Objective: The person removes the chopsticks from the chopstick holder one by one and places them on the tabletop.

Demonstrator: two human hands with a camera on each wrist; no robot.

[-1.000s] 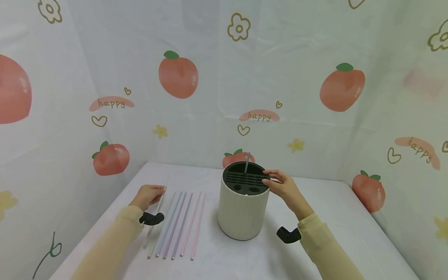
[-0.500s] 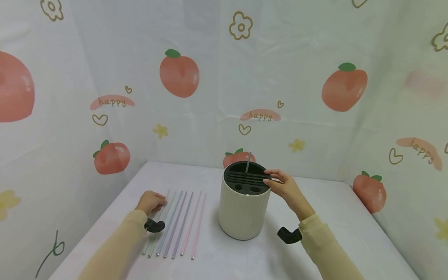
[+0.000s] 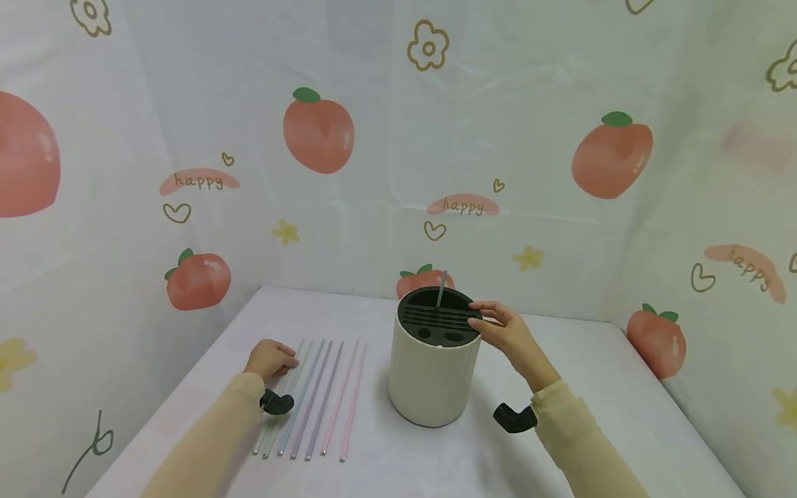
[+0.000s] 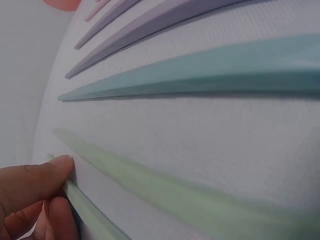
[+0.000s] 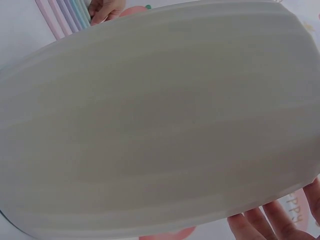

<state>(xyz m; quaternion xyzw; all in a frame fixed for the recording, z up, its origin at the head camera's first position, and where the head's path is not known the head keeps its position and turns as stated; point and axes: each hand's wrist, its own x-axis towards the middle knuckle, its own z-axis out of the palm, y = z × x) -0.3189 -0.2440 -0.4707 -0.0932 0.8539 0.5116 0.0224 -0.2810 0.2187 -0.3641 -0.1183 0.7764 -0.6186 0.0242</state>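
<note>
My left hand (image 3: pixel 272 358) is at the far end of a row of pastel chopsticks on the table. Its thumb and fingers pinch the leftmost pale green chopstick (image 4: pixel 97 217), which lies along the others. Beside it come another green chopstick (image 4: pixel 165 190), a blue one (image 4: pixel 200 70), then purple and pink ones (image 3: pixel 350 415). My right hand (image 3: pixel 507 339) rests on the right rim of a ribbed cream utensil holder (image 3: pixel 431 387), thumb and forefinger at its black slotted top (image 3: pixel 436 317). In the right wrist view several fingers (image 5: pixel 280 220) lie against the holder's side. A bluish chopstick (image 3: pixel 441 290) stands tilted in the holder.
The white-covered table (image 3: pixel 560 429) runs back to a hanging cloth (image 3: pixel 373 249) printed with peaches and flowers, which also closes both sides. Black wrist straps (image 3: pixel 513 418) with camera mounts sit on the cream sleeves.
My left hand has come down and nearer with the green chopstick, which was raised a second ago and now lies in the row. The right hand has kept its place.
</note>
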